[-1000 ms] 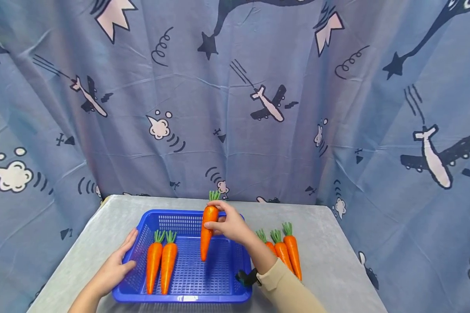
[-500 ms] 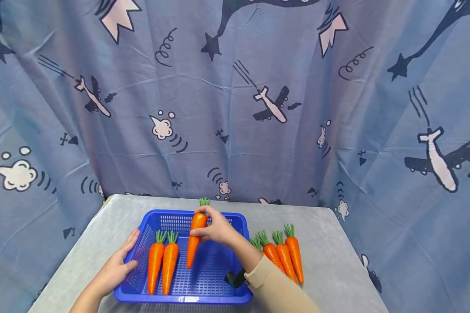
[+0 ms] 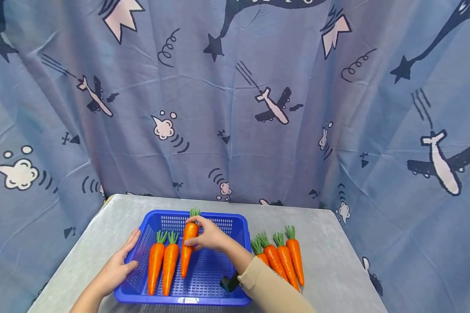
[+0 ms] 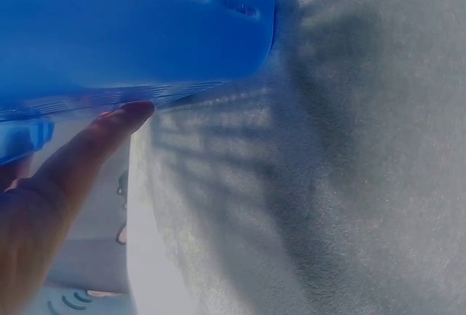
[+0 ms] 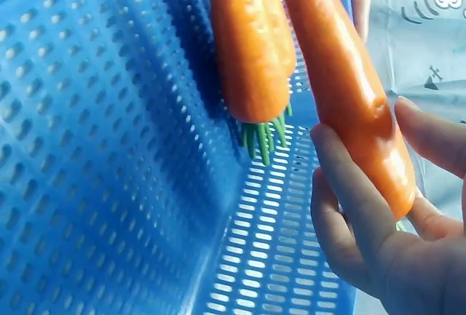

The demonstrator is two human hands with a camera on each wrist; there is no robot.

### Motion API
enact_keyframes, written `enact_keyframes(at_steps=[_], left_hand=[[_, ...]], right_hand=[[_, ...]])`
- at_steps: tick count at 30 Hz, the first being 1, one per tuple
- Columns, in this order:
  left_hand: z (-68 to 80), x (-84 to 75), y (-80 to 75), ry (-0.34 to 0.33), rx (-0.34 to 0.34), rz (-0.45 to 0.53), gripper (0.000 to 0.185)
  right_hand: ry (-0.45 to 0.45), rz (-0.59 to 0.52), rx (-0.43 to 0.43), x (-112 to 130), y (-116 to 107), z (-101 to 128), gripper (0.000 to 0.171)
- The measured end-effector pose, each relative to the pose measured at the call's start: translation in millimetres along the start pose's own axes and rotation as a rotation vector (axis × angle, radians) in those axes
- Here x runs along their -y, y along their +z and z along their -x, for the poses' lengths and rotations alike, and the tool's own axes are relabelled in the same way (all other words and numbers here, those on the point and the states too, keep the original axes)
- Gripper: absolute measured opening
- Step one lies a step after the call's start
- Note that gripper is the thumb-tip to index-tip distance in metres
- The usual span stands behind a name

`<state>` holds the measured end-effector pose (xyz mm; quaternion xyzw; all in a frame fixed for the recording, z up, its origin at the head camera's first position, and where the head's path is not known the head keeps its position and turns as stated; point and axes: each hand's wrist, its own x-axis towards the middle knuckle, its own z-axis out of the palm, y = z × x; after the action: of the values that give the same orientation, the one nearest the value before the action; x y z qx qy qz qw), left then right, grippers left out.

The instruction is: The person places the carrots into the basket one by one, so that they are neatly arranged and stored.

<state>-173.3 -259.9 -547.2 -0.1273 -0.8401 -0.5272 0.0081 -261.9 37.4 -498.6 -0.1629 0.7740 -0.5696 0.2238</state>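
We see the right hand (image 3: 209,237) pinching a carrot (image 3: 187,248) near its green top, over the blue basket (image 3: 203,287) and just beside the two carrots (image 3: 162,266) lying in it. The left hand (image 3: 115,270) rests with relaxed fingers against the basket's left wall; our left wrist view shows only a thumb. Right of the basket, the sleeve partly hides four carrots (image 3: 283,258) on the bench (image 3: 329,269).

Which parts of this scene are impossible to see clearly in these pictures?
- Head view: the sleeve covers the lower ends of some carrots on the table.
- Left wrist view: the basket is blurred and cut by the edge; the left hand fingers are out of frame.
- Right wrist view: the held carrot is cut off at the top edge.
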Motion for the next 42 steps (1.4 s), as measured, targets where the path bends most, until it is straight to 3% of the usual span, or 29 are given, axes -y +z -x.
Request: enact_keyframes(at_steps=[8, 15, 21, 31, 42], left_hand=[[-3.3, -3.4, -0.9, -0.031, 0.015, -0.001, 0.086], [-0.3, -4.4, -0.7, 0.040, -0.011, -0.009, 0.084], [0.7, -3.8, -1.4, 0.039, -0.016, -0.014, 0.084], [0.8, -2.9, 0.0, 0.025, -0.001, -0.003, 0.084], [0.3, -4.2, 0.8, 0.041, -0.006, -0.007, 0.083]], right_hand=[[0.028, 0.021, 0.036, -1.1, 8.8, -2.7, 0.059], [0.083, 0.031, 0.062, -6.2, 18.8, -9.5, 0.061], [0.150, 0.045, 0.077, -10.0, 28.3, -12.5, 0.059], [0.246, 0.127, 0.074, -20.3, 38.1, -13.3, 0.057], [0.253, 0.192, 0.023, -15.1, 40.4, -9.5, 0.062]])
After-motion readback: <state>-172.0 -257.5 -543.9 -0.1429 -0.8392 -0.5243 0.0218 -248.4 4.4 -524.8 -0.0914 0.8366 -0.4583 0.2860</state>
